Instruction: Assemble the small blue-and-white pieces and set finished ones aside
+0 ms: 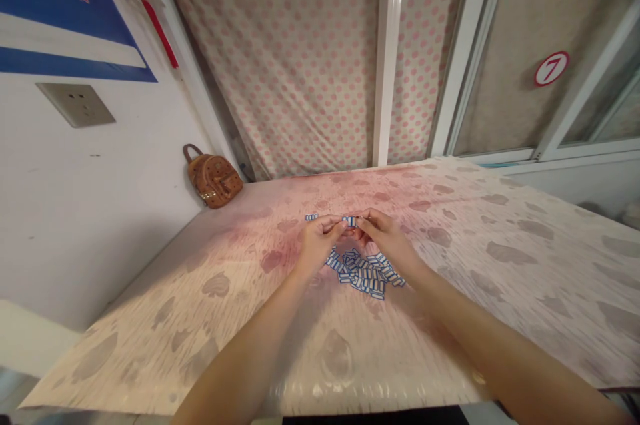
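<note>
Between the fingertips of both hands is a small blue-and-white striped piece (349, 221), held just above the table. My left hand (321, 237) pinches its left side, and my right hand (379, 233) grips the right side. Fingers cover part of it, so its full shape is hidden. Below the hands lies a loose pile of similar blue-and-white pieces (367, 276), partly overlapped by my right wrist. A short row of the same striped pieces (311, 217) rests beyond my left hand.
A patterned cloth (220, 325) covers the table. At its far left corner a small brown backpack (216, 178) leans against the wall. Behind the table hang dotted curtains (310, 78) and white window frames (389, 58). A wall socket (76, 105) is at left.
</note>
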Action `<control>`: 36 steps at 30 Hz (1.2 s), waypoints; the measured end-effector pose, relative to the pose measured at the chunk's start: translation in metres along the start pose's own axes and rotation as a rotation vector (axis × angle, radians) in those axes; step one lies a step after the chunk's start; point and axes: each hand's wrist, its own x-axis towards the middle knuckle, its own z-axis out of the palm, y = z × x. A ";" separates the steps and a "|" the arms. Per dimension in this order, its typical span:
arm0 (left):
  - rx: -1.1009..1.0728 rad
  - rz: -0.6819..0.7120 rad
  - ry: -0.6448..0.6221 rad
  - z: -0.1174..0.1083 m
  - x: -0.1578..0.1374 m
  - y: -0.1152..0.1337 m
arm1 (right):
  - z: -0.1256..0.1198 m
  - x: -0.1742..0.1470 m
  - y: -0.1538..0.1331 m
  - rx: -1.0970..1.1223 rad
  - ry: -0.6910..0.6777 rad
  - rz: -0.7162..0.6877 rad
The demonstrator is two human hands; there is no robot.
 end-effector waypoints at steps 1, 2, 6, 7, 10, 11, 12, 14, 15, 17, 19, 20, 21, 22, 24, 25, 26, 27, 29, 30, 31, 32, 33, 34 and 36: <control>-0.005 -0.014 0.006 0.000 0.000 0.000 | 0.000 0.000 0.001 -0.024 0.000 -0.030; -0.009 -0.028 0.009 0.000 0.000 0.001 | 0.000 0.001 0.002 -0.037 0.001 -0.049; 0.000 -0.041 -0.010 -0.001 -0.001 0.005 | 0.001 0.001 0.005 -0.077 0.013 -0.084; 0.013 -0.030 -0.009 -0.002 -0.001 0.006 | 0.001 0.001 0.005 -0.094 0.017 -0.089; 0.049 -0.012 0.014 -0.005 0.000 0.006 | 0.000 0.001 0.005 -0.132 0.013 -0.081; 0.054 -0.014 0.021 -0.005 0.001 0.005 | -0.001 0.001 0.005 -0.139 0.009 -0.075; 0.056 -0.015 0.025 -0.005 0.001 0.004 | -0.001 0.001 0.005 -0.142 0.007 -0.070; 0.063 -0.011 0.025 -0.005 0.001 0.002 | -0.001 0.001 0.005 -0.149 0.011 -0.065; 0.070 -0.007 0.026 -0.004 0.001 0.002 | 0.000 0.001 0.005 -0.151 0.015 -0.065; 0.095 0.006 0.033 -0.005 0.002 0.001 | 0.001 0.001 0.007 -0.151 0.008 -0.064; 0.131 0.027 0.055 -0.007 0.003 0.001 | 0.001 0.002 0.009 -0.147 -0.009 -0.053; 0.145 0.041 0.075 -0.009 0.004 0.001 | 0.001 0.002 0.010 -0.151 -0.021 -0.040; 0.153 0.055 0.099 -0.012 0.005 0.002 | 0.000 0.003 0.011 -0.176 -0.031 -0.020; 0.155 0.069 0.126 -0.015 0.007 0.003 | -0.002 0.003 0.013 -0.242 -0.041 0.001; 0.147 0.083 0.184 -0.021 0.009 0.004 | -0.007 0.003 0.015 -0.506 -0.069 0.027; 0.144 0.080 0.210 -0.023 0.010 0.005 | -0.010 0.002 0.016 -0.687 -0.092 0.030; 0.142 0.073 0.229 -0.025 0.011 0.005 | -0.012 0.001 0.016 -0.858 -0.120 0.038; 0.139 0.061 0.241 -0.026 0.011 0.006 | -0.015 0.000 0.016 -1.005 -0.154 0.052; 0.119 0.034 0.249 -0.027 0.012 0.007 | -0.017 -0.002 0.016 -1.182 -0.233 0.098; 0.105 0.022 0.246 -0.026 0.011 0.007 | -0.018 -0.004 0.017 -1.222 -0.273 0.116; 0.090 0.013 0.243 -0.025 0.011 0.008 | -0.018 -0.005 0.017 -1.244 -0.306 0.124; 0.080 0.008 0.242 -0.024 0.011 0.008 | -0.018 -0.005 0.018 -1.252 -0.335 0.125; 0.075 0.005 0.245 -0.023 0.011 0.008 | -0.018 -0.006 0.019 -1.246 -0.355 0.121; 0.075 0.002 0.249 -0.023 0.010 0.007 | -0.018 -0.006 0.019 -1.234 -0.369 0.117; 0.081 -0.003 0.256 -0.022 0.011 0.007 | -0.016 -0.007 0.020 -1.211 -0.382 0.111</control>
